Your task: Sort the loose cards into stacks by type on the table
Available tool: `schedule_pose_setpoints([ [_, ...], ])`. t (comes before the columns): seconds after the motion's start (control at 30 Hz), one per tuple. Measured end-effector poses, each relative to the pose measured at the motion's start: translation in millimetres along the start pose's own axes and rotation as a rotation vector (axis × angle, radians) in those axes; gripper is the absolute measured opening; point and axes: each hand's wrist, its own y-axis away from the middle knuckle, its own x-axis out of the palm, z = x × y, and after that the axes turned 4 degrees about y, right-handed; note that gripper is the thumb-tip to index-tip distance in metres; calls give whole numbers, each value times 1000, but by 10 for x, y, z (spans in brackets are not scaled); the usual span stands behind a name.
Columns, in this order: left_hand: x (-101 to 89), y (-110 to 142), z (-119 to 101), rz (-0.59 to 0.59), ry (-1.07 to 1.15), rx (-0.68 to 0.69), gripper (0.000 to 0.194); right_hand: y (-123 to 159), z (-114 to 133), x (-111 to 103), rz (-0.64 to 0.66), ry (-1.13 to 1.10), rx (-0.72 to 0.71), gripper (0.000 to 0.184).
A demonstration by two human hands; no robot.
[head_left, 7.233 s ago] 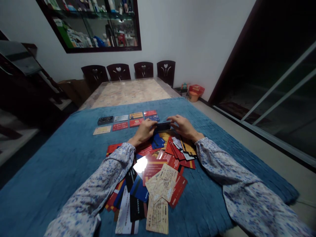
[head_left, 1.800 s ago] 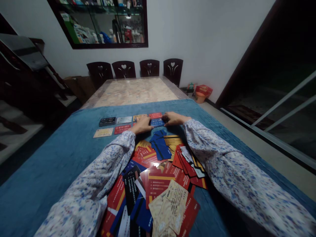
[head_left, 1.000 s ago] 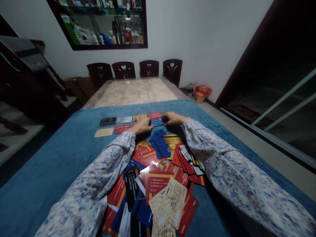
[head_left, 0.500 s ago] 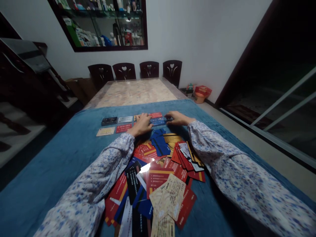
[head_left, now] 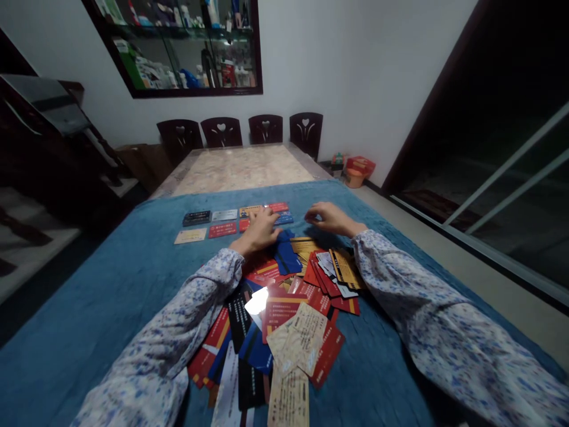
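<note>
My left hand (head_left: 260,230) hovers over the right end of the card rows, its fingers apart and nothing visible in them. Just beside its fingertips lies a blue card stack (head_left: 283,217), with a red card (head_left: 276,207) behind it. My right hand (head_left: 331,219) is to the right of that stack, apart from it, fingers loosely curved with a gap and no card showing. Nearer me spreads a mixed heap of cards: loose blue cards (head_left: 288,258), gold cards (head_left: 303,245), red cards (head_left: 284,311) and beige cards (head_left: 306,335). My left hand partly hides a red card in the front row.
Farther left in the rows are a black card stack (head_left: 197,217), a silver card (head_left: 224,215), a red card (head_left: 223,229) and a cream card (head_left: 190,236). A blue cloth (head_left: 146,255) covers the near table. Dark chairs (head_left: 221,131) stand beyond its far end.
My right hand has drawn away from the blue stack, to the right. My left hand has shifted slightly, with its fingers still near the stack. The view has moved a little.
</note>
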Motion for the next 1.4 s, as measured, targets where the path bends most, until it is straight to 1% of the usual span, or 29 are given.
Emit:
schedule_pose_setpoints([
  [0.27,25,89,-190,38,11,58,31,239,120,-47,0,35,12,22],
  [0.43,34,148,-328,97,19,84,33,354,171,-46,42,71,22,22],
  [0.63,90,178,-419,136,28,139,27,398,206,-47,94,88,16,26],
  [0.8,136,196,-436,158,24,162,27,387,254,-49,166,113,11,29],
  [1.07,222,193,-378,183,31,199,25,371,314,-50,267,99,1,30],
  [1.4,199,200,-393,191,58,205,27,368,320,-52,263,67,-16,29],
])
